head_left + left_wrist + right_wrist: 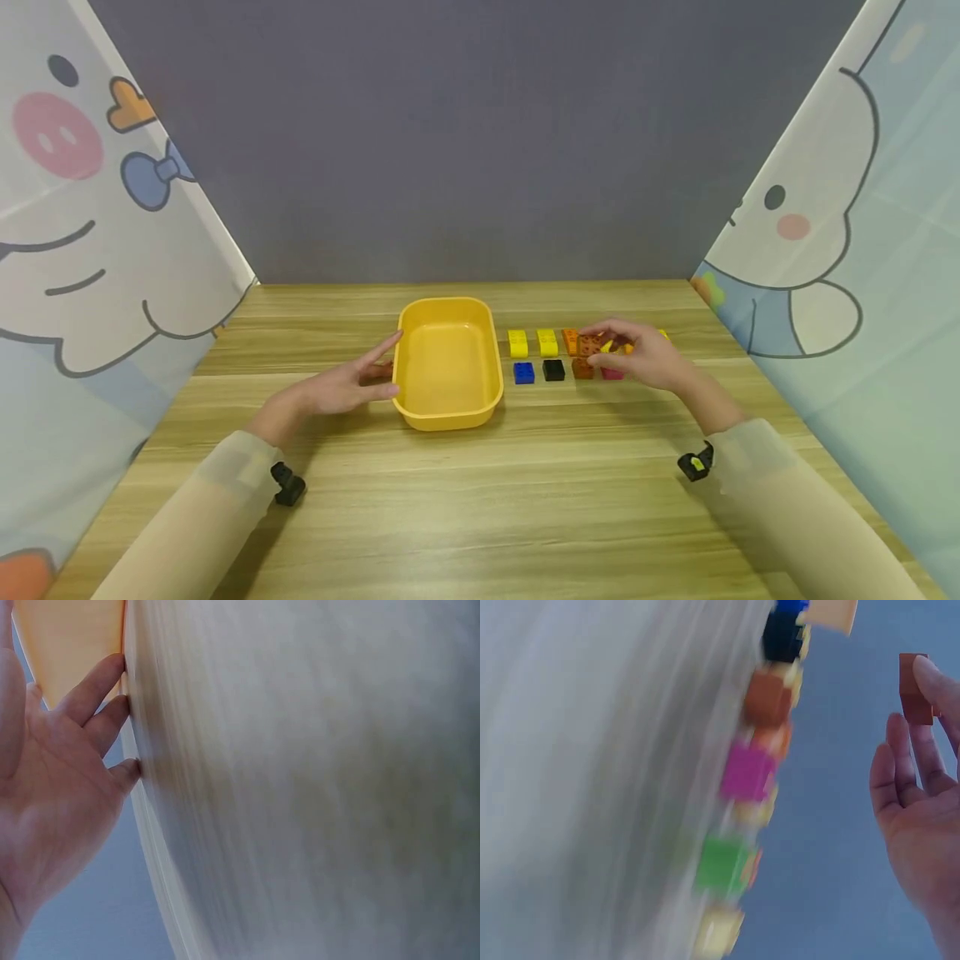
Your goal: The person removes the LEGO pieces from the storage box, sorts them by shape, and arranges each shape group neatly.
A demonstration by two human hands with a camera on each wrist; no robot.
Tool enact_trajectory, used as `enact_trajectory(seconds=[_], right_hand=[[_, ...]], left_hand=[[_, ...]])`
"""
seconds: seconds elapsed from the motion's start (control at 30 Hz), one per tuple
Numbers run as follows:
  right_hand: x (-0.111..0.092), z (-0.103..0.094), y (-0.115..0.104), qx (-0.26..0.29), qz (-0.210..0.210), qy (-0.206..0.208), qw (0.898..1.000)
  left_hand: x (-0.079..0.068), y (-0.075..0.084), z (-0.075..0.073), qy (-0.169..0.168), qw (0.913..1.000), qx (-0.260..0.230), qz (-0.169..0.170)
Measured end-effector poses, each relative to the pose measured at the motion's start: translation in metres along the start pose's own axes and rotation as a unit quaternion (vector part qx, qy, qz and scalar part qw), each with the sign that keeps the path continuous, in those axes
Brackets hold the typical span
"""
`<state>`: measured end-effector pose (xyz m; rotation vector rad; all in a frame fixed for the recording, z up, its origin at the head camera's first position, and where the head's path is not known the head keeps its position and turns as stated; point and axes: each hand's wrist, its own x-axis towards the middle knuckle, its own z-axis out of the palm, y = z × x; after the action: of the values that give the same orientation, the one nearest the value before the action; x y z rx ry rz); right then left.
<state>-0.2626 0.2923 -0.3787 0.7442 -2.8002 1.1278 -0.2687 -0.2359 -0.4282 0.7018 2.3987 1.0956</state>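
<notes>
My left hand (337, 387) rests at the left wall of a yellow plastic bin (448, 421), fingers spread and fairly straight against its side. The left wrist view has that hand (64, 772) palm toward the camera beside the bin. With thumb and fingers, my right hand (926, 825) pinches a brown toy brick (913, 690), held above the row of bricks. In the head view this brick (589, 346) hides part of the row. Below my right hand lie another brown brick (582, 368) and a magenta brick (612, 374).
Right of the bin are two yellow bricks (517, 343), a blue brick (523, 372), a black brick (553, 370) and an orange brick (571, 342). A green brick (724, 864) shows in the right wrist view. A dark panel (472, 142) stands behind the wooden table (480, 517).
</notes>
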Motion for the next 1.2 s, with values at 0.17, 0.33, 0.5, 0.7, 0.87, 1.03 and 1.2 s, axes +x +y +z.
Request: enact_trajectory(seconds=[0.17, 0.33, 0.5, 0.7, 0.87, 1.03, 1.2], right_hand=[[-0.031, -0.027, 0.032, -0.013, 0.01, 0.029, 0.999], [-0.054, -0.05, 0.062, -0.013, 0.035, 0.034, 0.999], [-0.064, -0.063, 0.086, -0.017, 0.073, 0.003, 0.997], [-0.066, -0.068, 0.1, -0.051, 0.107, -0.036, 0.992], [-0.065, -0.068, 0.103, -0.083, 0.116, -0.05, 0.989], [-0.062, -0.067, 0.103, -0.113, 0.126, -0.054, 0.984], [-0.061, -0.065, 0.106, -0.116, 0.122, -0.055, 0.984]], left_hand=[[0.001, 0.001, -0.001, 0.001, 1.0, -0.008, 0.002], [0.001, 0.002, -0.003, -0.003, 0.9999, -0.014, 0.007], [0.001, 0.002, -0.002, -0.004, 0.9998, -0.018, 0.008], [0.0, 0.0, 0.0, -0.001, 0.9998, -0.018, 0.006], [0.0, 0.001, 0.0, -0.001, 0.9998, -0.021, 0.005], [0.0, 0.001, 0.0, -0.001, 0.9998, -0.022, 0.005], [0.0, 0.001, 0.0, 0.0, 0.9998, -0.017, 0.005]])
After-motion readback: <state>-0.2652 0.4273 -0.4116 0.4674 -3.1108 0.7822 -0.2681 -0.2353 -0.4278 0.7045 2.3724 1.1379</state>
